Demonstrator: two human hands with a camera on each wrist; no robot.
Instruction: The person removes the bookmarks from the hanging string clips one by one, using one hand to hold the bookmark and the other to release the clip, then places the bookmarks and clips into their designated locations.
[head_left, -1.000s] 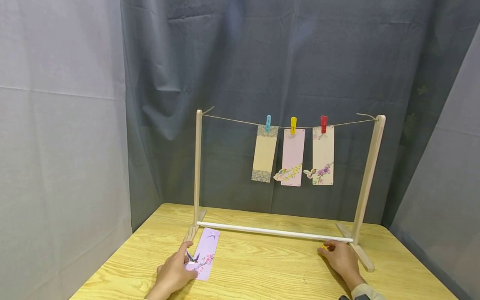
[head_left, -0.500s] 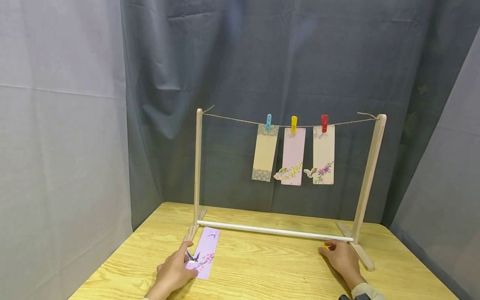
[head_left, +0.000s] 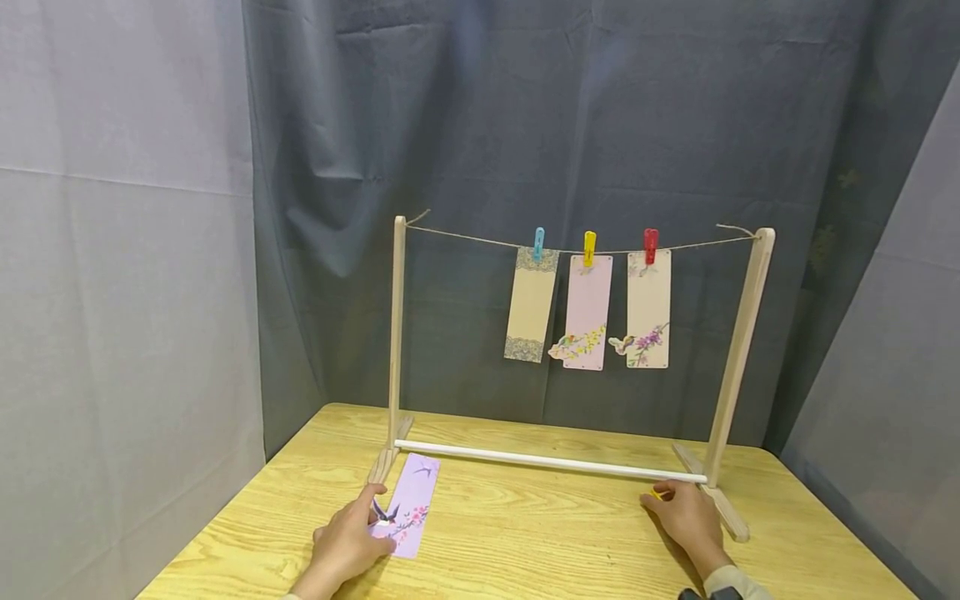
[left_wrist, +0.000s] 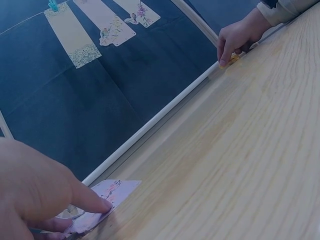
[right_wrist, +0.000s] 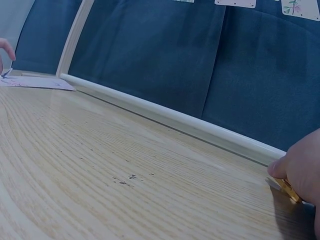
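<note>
A lilac bookmark (head_left: pixel 417 506) with a swallow and pink blossoms lies on the table at the left, beside the rack's left foot. My left hand (head_left: pixel 351 535) holds its lower left edge; in the left wrist view one fingertip (left_wrist: pixel 106 204) presses on its face. At the right, by the rack's right foot, my right hand (head_left: pixel 687 514) pinches a yellow clothespin (right_wrist: pixel 287 190) low at the tabletop. Most of that clothespin is hidden by the fingers.
Behind the hands stands a wooden rack (head_left: pixel 738 358) with a white bottom rod (head_left: pixel 547 460). From its string hang a beige bookmark (head_left: pixel 532 304), a pink one (head_left: pixel 588 300) and a cream one (head_left: pixel 648 300), on blue, yellow and red clothespins. Dark curtain (head_left: pixel 465 150) behind.
The right hand has shifted very slightly to the right with the yellow clothespin. The left hand and the lilac bookmark stay in place; the view has tilted a touch.
</note>
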